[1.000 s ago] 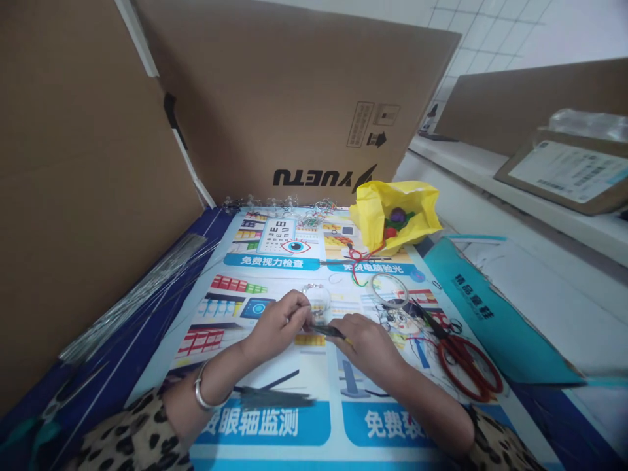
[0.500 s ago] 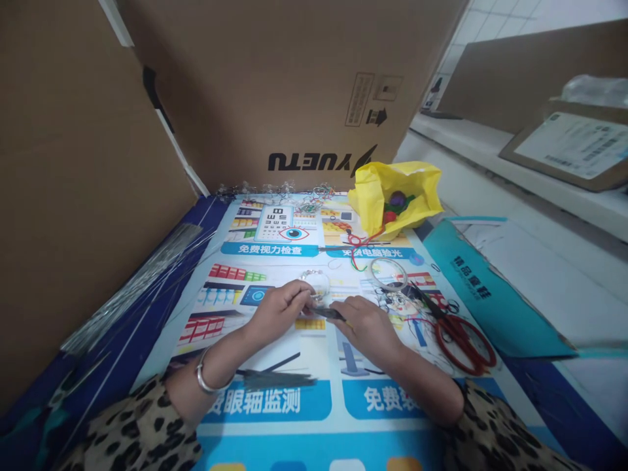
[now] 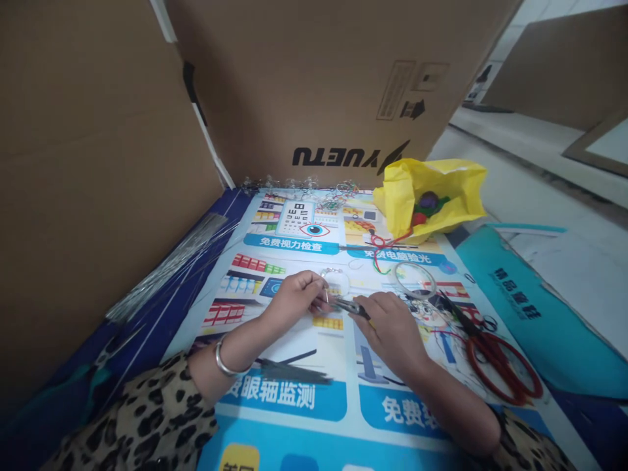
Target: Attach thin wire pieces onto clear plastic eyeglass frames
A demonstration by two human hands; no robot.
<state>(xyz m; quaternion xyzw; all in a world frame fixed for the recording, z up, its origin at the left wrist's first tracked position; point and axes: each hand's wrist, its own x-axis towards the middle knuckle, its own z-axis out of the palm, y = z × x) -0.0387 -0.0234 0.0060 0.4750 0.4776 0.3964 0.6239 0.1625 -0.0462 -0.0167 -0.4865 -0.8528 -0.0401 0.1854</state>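
Thin wire (image 3: 326, 296) at centre, in the left hand (image 3: 297, 299), pinched between thumb and fingers (tiny, blurry, shape unclear). Pliers (image 3: 354, 307) in the right hand (image 3: 392, 327), fingers wrapped round the handles, tips pointing left and right up by the left fingertips; can't tell if they grip the wire. Beaded loop (image 3: 335, 281) just beyond the left fingertips, can't tell if held or lying on the printed mat (image 3: 230, 428).

Dark wire bundle (image 3: 294, 371) on the mat, near side of the hands. Clear ring (image 3: 415, 281) flat, far right of the right hand; scissors (image 3: 505, 366) with red handles right of that hand. Red cord (image 3: 387, 241) farther off, by the open yellow bag (image 3: 458, 190), purple ball (image 3: 428, 200) and red ball (image 3: 418, 219) inside. Teal card (image 3: 530, 314) at right. Silver wires (image 3: 167, 268) along the left side, teal-handled tool (image 3: 98, 373) near left (half in shadow). Big cardboard panel (image 3: 314, 85) standing at the far side.
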